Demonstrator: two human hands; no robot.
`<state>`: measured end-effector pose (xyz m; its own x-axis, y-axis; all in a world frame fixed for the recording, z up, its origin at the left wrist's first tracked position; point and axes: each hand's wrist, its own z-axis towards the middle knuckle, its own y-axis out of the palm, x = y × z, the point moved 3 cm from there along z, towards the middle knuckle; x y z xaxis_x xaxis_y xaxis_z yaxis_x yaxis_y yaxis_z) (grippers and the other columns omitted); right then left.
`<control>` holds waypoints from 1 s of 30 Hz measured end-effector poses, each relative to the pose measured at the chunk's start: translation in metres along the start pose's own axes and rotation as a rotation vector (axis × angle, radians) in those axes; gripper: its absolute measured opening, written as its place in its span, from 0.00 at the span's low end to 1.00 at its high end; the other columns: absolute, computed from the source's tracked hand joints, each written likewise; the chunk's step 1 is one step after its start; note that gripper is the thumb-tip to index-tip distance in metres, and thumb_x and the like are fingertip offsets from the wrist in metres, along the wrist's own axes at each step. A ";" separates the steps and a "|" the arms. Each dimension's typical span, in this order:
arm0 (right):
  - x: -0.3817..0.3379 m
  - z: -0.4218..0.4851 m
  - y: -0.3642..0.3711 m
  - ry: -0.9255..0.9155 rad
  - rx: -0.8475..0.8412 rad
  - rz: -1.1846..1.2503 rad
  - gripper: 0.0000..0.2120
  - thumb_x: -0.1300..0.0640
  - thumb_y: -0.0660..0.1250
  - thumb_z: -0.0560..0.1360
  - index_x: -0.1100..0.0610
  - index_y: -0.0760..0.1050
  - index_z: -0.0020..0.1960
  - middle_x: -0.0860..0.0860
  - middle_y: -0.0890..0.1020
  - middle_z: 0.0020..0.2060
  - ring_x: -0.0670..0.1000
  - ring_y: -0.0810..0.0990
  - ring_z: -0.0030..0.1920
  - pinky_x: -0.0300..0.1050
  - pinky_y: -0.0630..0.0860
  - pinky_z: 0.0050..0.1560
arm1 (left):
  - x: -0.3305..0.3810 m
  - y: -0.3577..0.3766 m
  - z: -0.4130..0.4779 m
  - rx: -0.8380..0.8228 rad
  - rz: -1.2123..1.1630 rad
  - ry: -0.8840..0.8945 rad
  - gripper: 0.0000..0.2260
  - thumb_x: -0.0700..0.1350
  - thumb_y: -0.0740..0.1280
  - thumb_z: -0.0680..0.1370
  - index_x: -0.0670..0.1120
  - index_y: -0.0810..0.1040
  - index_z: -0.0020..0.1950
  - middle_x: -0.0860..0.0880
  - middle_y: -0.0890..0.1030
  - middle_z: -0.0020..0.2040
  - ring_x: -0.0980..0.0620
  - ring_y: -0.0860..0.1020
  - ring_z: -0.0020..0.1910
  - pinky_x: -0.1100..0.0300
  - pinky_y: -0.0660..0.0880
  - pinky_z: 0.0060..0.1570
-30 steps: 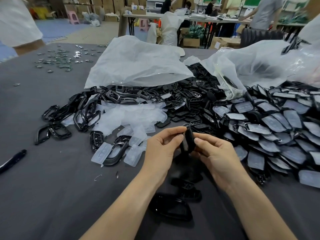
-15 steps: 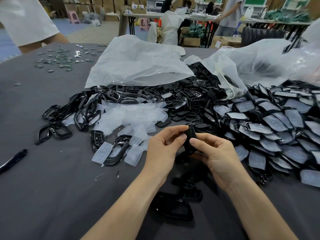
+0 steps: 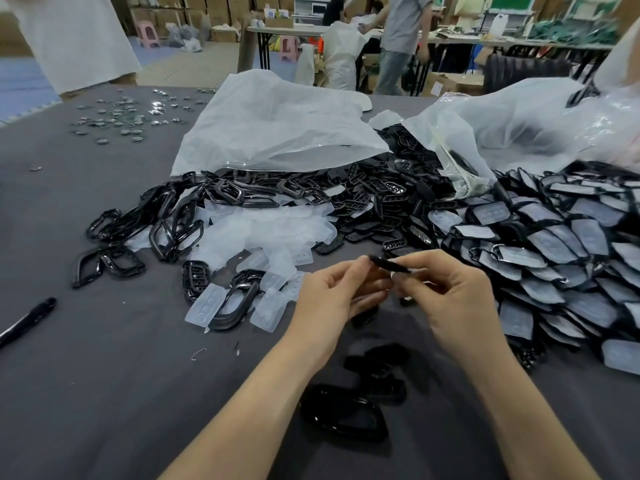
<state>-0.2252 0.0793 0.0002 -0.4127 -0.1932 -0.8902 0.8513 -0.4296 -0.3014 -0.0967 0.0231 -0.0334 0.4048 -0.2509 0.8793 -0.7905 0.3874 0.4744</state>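
Thumb and forefinger of the left hand point(image 3: 329, 296) pinch one end of a small flat black plastic part point(image 3: 388, 263), and the right hand point(image 3: 453, 296) pinches the other end with curled fingers, holding it edge-on above the grey table point(image 3: 104, 375). Both forearms rise from the bottom edge and converge, palms turned toward each other. Bare table lies to the left as far as a black pen point(image 3: 27, 320), a pile of film-covered parts point(image 3: 554, 244) crowds the right hand, and a glossy black shell point(image 3: 343, 414) lies between the forearms.
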 end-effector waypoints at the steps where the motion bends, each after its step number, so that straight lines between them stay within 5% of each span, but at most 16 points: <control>1: -0.001 0.000 0.000 -0.060 0.000 -0.064 0.14 0.72 0.70 0.71 0.54 0.83 0.44 0.47 0.84 0.40 0.43 0.82 0.42 0.34 0.77 0.45 | 0.000 0.001 -0.001 -0.011 -0.031 -0.026 0.13 0.48 0.65 0.75 0.40 0.82 0.50 0.43 0.85 0.46 0.51 0.84 0.45 0.62 0.80 0.44; 5: -0.001 0.000 0.000 -0.171 0.004 -0.170 0.14 0.76 0.68 0.70 0.58 0.83 0.43 0.45 0.82 0.46 0.41 0.80 0.49 0.30 0.75 0.50 | 0.001 0.000 -0.001 -0.028 -0.004 -0.034 0.07 0.40 0.68 0.75 0.43 0.82 0.52 0.45 0.85 0.48 0.53 0.83 0.47 0.63 0.79 0.45; 10: 0.000 -0.001 0.002 -0.156 0.031 -0.150 0.15 0.75 0.65 0.71 0.57 0.84 0.41 0.44 0.82 0.48 0.41 0.80 0.51 0.33 0.75 0.47 | 0.000 -0.001 -0.002 0.014 0.218 0.066 0.15 0.31 0.67 0.76 0.50 0.82 0.54 0.53 0.86 0.47 0.58 0.83 0.47 0.67 0.77 0.43; 15: -0.003 -0.003 0.005 -0.117 0.101 0.007 0.14 0.69 0.69 0.73 0.49 0.80 0.46 0.44 0.77 0.51 0.43 0.81 0.43 0.32 0.76 0.44 | 0.003 -0.001 -0.004 0.067 0.464 0.172 0.17 0.32 0.69 0.75 0.54 0.81 0.53 0.56 0.85 0.48 0.60 0.82 0.45 0.68 0.76 0.45; 23: 0.005 -0.003 0.010 -0.014 0.101 -0.127 0.15 0.65 0.72 0.72 0.44 0.78 0.47 0.40 0.82 0.41 0.44 0.81 0.41 0.37 0.77 0.43 | 0.002 0.002 -0.007 0.057 0.734 0.230 0.10 0.39 0.69 0.76 0.47 0.82 0.56 0.51 0.84 0.49 0.52 0.82 0.44 0.61 0.78 0.49; 27: 0.003 -0.002 0.001 -0.023 0.198 -0.103 0.09 0.61 0.70 0.74 0.46 0.78 0.46 0.43 0.82 0.37 0.45 0.81 0.39 0.36 0.77 0.42 | 0.005 -0.001 -0.006 0.146 0.587 0.223 0.07 0.37 0.65 0.79 0.49 0.78 0.49 0.47 0.85 0.46 0.47 0.84 0.45 0.48 0.80 0.52; 30: 0.006 0.001 -0.014 -0.012 0.331 -0.261 0.10 0.65 0.65 0.76 0.49 0.78 0.47 0.45 0.82 0.39 0.44 0.80 0.39 0.32 0.74 0.40 | 0.011 -0.011 -0.003 0.298 0.251 0.201 0.08 0.34 0.59 0.81 0.46 0.71 0.50 0.43 0.84 0.44 0.47 0.85 0.40 0.54 0.82 0.42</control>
<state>-0.2401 0.0836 -0.0005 -0.6062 -0.0503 -0.7937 0.5687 -0.7251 -0.3884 -0.0824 0.0190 -0.0289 0.2416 0.0075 0.9703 -0.9618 0.1341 0.2384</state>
